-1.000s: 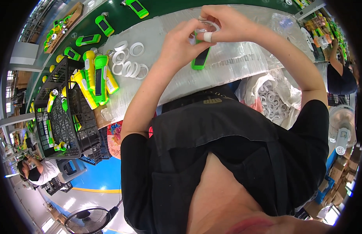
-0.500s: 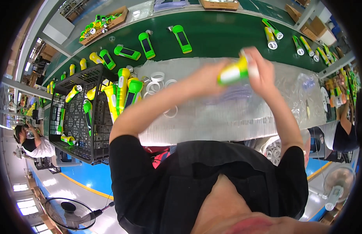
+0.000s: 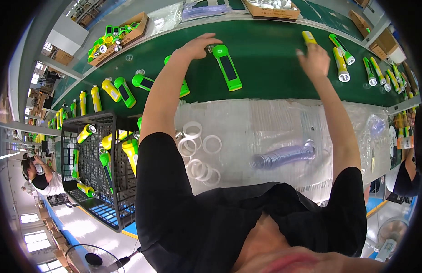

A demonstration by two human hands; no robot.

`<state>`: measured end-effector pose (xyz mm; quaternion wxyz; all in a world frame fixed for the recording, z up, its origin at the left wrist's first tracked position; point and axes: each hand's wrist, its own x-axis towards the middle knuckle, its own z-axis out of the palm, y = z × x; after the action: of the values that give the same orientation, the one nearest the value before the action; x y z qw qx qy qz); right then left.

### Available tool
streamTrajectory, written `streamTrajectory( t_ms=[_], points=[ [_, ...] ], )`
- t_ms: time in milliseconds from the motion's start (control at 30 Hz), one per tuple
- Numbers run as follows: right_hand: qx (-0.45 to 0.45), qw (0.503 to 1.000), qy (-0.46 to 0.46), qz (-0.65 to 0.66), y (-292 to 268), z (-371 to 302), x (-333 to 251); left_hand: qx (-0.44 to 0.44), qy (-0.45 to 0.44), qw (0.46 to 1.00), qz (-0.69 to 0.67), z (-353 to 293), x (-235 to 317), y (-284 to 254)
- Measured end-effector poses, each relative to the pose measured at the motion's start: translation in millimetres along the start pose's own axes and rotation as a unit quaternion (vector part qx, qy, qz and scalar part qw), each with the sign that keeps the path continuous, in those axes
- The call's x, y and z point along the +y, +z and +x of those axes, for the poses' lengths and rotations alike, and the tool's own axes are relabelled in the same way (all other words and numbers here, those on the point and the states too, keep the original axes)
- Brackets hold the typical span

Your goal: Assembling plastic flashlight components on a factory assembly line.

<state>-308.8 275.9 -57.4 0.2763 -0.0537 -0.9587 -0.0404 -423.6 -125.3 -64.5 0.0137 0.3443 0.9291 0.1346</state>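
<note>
My left hand (image 3: pixel 196 47) reaches over the green belt with its fingers stretched out, just above a small silver lamp part (image 3: pixel 209 48). That part sits at the head of a green flashlight (image 3: pixel 227 68) with a dark panel. Whether the fingertips touch it I cannot tell. My right hand (image 3: pixel 315 63) is open, thumb spread, at the lower end of a yellow flashlight (image 3: pixel 308 36) lying on the belt; its fingers partly cover that end. Further right lie a green flashlight (image 3: pixel 341 48) and a yellow flashlight (image 3: pixel 340 65) with clear lenses.
White rings (image 3: pixel 212 144) and a row of clear discs (image 3: pixel 284 157) lie on the plastic-covered table (image 3: pixel 247 123). A black crate (image 3: pixel 111 164) with flashlights stands at left. Cardboard boxes (image 3: pixel 277 13) line the far side. More flashlights (image 3: pixel 111 89) lie along the belt.
The yellow-green flashlight held between both hands is out of them; a yellow one now lies under my right fingers. My hands have parted, the left toward the silver part. The view has shifted.
</note>
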Motion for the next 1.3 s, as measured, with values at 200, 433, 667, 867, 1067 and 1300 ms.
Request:
streamTrajectory(
  t_ms=[200,433,667,867,1067,1300],
  points=[
    [-0.249,0.916,-0.098,0.300,-26,0,-193,-0.089,-0.035,0.989,-0.109,-1,-6,-5],
    [-0.246,0.857,-0.077,0.446,-41,-19,-185,0.038,-0.010,0.964,-0.264,-60,69,-48],
    [-0.290,0.692,-0.042,0.660,-194,-143,-109,0.276,0.207,0.927,-0.149,-154,259,-66],
    [-0.378,0.442,0.051,0.812,-223,-278,-83,0.251,0.209,0.897,-0.300,-236,340,12],
    [-0.373,0.467,0.071,0.799,-224,-326,-73,0.272,0.194,0.891,-0.307,-268,378,59],
    [-0.339,0.425,0.159,0.824,-227,-330,-54,0.233,-0.011,0.963,-0.136,-250,326,89]
  ],
)
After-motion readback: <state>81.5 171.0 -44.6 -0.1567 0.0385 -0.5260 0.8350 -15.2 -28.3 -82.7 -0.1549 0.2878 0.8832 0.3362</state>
